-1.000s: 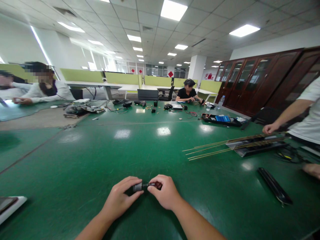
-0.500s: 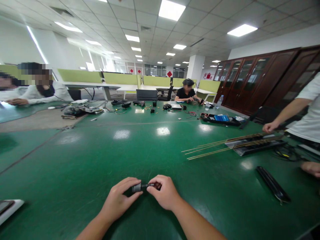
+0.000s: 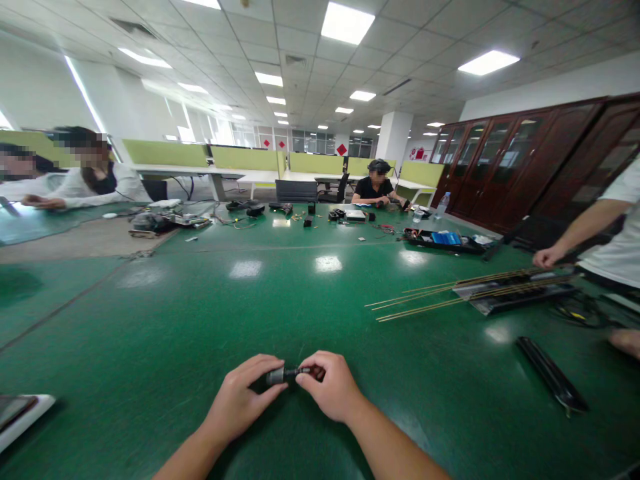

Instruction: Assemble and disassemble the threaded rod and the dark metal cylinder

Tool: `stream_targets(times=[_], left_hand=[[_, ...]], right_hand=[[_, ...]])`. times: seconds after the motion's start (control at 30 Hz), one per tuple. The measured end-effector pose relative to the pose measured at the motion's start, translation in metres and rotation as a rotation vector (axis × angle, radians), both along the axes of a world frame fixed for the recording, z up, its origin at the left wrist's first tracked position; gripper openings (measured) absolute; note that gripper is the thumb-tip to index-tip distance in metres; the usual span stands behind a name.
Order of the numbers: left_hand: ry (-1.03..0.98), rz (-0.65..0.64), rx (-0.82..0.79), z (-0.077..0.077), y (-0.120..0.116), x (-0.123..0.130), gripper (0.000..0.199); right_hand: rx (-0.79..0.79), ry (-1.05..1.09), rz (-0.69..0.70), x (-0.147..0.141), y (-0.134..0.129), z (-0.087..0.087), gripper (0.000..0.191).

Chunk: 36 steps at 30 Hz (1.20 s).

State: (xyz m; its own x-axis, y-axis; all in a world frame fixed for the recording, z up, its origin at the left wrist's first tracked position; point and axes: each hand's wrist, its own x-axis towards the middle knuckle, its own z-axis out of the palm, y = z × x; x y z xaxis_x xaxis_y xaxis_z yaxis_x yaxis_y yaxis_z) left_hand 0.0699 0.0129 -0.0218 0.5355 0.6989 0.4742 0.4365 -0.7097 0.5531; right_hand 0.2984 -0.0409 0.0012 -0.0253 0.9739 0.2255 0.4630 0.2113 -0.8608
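A small dark cylindrical part point(image 3: 277, 377) with a thin shaft lies level between my two hands, just above the green table point(image 3: 200, 320); its exact kind I cannot make out. My left hand point(image 3: 245, 395) is closed around the thick grey-and-black body, thumb below and fingers above. With thumb and fingertips, my right hand point(image 3: 330, 385) pinches the thin shaft end. The fingers of that hand hide the shaft's tip.
Thin brass-coloured rods point(image 3: 415, 310) rest across a black metal channel point(image 3: 487, 303) at right, by a standing person's hand point(image 3: 549, 257). Nearer lies a long black casing point(image 3: 553, 377). A white-edged device point(image 3: 35, 420) sits at lower left. Tools and parts line the far side.
The view has shifted slightly, so the surroundings sit a little farther right. Both hands keep the same hold on the cylindrical part.
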Motion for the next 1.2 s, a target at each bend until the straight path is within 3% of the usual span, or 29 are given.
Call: stream_targets(times=[1.2], left_hand=[[-0.008, 0.017, -0.001, 0.0002, 0.0003, -0.0023, 0.034]], right_hand=[[0.011, -0.011, -0.001, 0.0033, 0.0007, -0.0006, 0.01]])
